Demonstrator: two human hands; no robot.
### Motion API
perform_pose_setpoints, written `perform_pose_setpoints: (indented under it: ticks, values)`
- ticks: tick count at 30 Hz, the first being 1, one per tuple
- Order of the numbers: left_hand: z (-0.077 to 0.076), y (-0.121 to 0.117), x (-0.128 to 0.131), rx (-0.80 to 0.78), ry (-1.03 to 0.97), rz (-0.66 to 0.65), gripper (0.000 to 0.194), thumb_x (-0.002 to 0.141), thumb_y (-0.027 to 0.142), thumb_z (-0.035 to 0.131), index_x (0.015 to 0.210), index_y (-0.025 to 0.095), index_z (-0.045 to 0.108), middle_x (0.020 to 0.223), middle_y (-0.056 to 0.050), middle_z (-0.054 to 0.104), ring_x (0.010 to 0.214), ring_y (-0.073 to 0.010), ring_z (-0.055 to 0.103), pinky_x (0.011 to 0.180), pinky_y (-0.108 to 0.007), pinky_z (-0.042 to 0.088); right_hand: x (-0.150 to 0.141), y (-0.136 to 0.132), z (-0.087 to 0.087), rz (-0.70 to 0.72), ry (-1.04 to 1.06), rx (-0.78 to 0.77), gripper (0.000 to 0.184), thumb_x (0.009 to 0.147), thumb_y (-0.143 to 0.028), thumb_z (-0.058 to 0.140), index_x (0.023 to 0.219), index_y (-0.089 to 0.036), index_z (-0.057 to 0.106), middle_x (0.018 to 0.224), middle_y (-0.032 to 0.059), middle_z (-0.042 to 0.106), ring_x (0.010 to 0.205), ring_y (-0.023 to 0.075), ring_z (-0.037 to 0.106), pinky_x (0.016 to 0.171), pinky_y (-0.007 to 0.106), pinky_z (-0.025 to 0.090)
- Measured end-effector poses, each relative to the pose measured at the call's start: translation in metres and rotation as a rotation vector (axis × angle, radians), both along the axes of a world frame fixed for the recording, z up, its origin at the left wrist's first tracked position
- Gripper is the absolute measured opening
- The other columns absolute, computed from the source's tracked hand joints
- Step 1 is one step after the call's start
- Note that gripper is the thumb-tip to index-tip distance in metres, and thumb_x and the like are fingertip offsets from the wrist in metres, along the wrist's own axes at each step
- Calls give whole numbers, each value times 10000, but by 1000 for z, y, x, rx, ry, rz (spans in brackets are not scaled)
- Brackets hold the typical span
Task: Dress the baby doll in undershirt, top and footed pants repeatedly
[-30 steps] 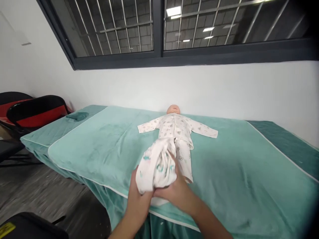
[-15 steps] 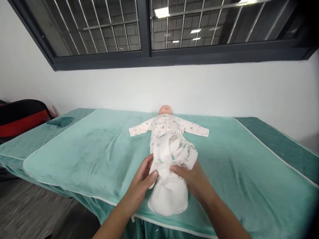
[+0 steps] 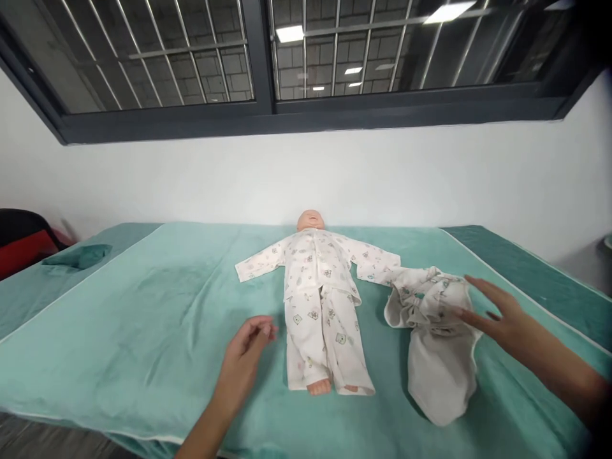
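Note:
A baby doll [image 3: 321, 296] in white printed pyjamas lies on its back in the middle of a teal towel [image 3: 157, 319], head toward the wall. A crumpled white printed sleep sack [image 3: 433, 338] lies on the towel just right of the doll. My right hand [image 3: 497, 312] hovers at the sack's right edge with fingers stretched out, fingertips touching or just above the cloth. My left hand [image 3: 243, 357] floats above the towel left of the doll's legs, fingers loosely curled and holding nothing.
The towel covers a darker green padded table [image 3: 535, 255] set against a white wall under a barred window [image 3: 296, 57]. A small folded green cloth [image 3: 79, 256] lies at the far left. A black and red chair [image 3: 21, 239] stands beyond the left end.
Both hands had the white sleep sack bunched over the doll's legs. The sack now lies to the doll's right, both hands have let go, and the view has shifted left.

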State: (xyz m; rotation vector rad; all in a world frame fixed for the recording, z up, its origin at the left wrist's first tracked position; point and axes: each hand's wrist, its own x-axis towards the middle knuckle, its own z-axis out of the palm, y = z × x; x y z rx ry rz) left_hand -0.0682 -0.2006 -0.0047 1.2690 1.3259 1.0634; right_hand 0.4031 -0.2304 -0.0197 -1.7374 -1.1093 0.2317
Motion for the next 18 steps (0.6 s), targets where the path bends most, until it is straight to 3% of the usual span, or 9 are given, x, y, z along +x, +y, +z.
perform_pose_setpoints:
  ticks: [3,5,7,10,15,18]
  values:
    - [2,35,17,113,36,17,349,871,507,587,1040,206,637,996,-49,697,966,-207,636,902,-325,474,-37,4,13,-30,-209,-32,631,745,-635,684,1308,-364,596,1524,144,400,1423,352,356,1012,544,432]
    - [4,61,34,204,96,25,290,895,464,559,1023,219,649,1017,-42,698,975,-202,627,895,-326,467,-82,19,23,63,-191,24,552,843,-609,575,1334,-356,558,1521,89,417,1397,333,400,1054,564,421]
    - [10,90,53,318,170,13,241,913,410,528,994,231,667,1064,-34,694,985,-196,620,894,-326,463,-130,46,31,164,-219,77,448,875,-547,558,1258,-318,592,1475,77,471,1378,322,416,1074,567,402]
    - [23,136,82,506,262,-13,217,907,300,492,989,234,681,1108,-34,686,1058,-201,601,921,-332,456,-184,105,42,175,-282,175,343,882,-402,559,1197,-272,599,1427,86,511,1364,305,402,1126,573,308]
    - [38,211,117,543,363,-11,302,862,211,457,1044,191,697,1154,-68,684,1116,-232,593,1012,-384,435,-208,213,50,344,-29,172,366,844,-317,531,1185,-201,593,1284,118,594,1185,265,535,1025,462,416]
    - [33,235,127,502,429,-17,332,857,198,452,1064,177,710,1188,-83,673,1136,-246,585,1041,-401,425,-203,249,40,407,171,87,286,825,-341,545,1050,-197,646,1124,76,675,1010,228,609,951,408,456]
